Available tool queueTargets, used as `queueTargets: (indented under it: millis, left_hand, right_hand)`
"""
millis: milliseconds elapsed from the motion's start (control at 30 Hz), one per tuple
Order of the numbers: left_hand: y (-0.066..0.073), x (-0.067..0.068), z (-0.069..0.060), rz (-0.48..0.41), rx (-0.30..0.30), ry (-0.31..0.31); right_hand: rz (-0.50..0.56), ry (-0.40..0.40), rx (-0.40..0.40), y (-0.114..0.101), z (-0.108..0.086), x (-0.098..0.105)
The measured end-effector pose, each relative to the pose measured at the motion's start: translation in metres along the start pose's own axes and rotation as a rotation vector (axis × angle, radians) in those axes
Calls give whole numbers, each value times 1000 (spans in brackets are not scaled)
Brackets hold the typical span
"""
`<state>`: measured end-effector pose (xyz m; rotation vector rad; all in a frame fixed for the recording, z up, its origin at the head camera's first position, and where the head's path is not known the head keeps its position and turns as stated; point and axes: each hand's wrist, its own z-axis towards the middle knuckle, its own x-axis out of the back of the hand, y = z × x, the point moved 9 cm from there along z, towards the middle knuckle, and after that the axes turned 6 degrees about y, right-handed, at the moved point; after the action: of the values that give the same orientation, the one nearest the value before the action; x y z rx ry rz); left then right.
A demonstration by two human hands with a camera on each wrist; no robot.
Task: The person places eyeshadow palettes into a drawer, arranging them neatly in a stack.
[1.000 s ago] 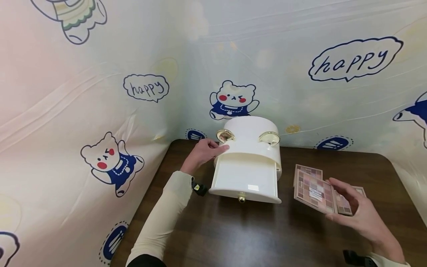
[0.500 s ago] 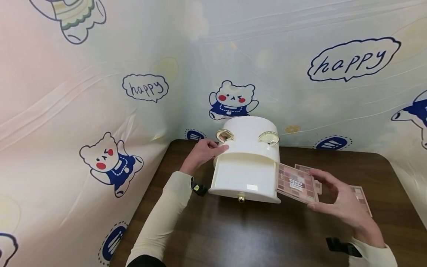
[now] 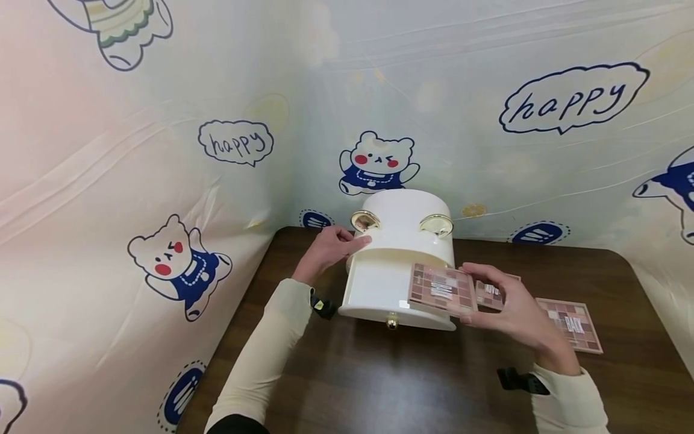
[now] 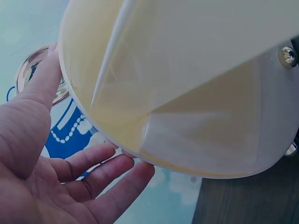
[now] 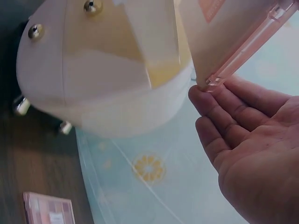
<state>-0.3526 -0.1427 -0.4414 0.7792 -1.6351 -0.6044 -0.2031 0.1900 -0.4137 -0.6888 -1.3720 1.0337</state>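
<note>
A: How many palettes to count?

B: Count three, all flat, thin rectangles with pinkish colour grids. Find the held palette above the right part of the extended drawer; can't tell whether touching. Find the second palette just right of the white case, partly hidden behind the right hand, and the third palette farther right, on the brown wood-grain table.

A: And the fingers?

B: Pinching the held palette by its right end, between thumb and fingers of the right hand. Gripping the edge of the white case with the left hand, thumb on the front, fingers bent along the side.

A: Materials, shapes?

B: Note one case, glossy, smooth, round-topped; two oval gold-rimmed fittings; one round gold knob on the bowed drawer front. From the right wrist, spot clear pink plastic along the held palette's edge. Behind, make out a creased backdrop with two "happy" bubbles. Add two cream sleeves.
</note>
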Motion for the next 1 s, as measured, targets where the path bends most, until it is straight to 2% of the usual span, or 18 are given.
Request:
queueTargets:
  millis: [267,467,633,833,1000]
  left_hand:
    - [0,-2,0,0,-3,-6]
    - [0,-1,0,0,-6,-1]
    - [-1,0,-1,-17,-13,-8]
    - [-2,1,0,-18,-8,-2]
    - [-3,0,-1,-19,-4,-2]
  right_hand:
    - [-18,-18,38,-11,15,-20]
    - [-28,-28,1,-29,26,-42]
    - [-28,-41,-34,-35,34,-58]
    - [-36,-31,-38,-35,39,-65]
    - [-89,-20,-14,-40,41,-68]
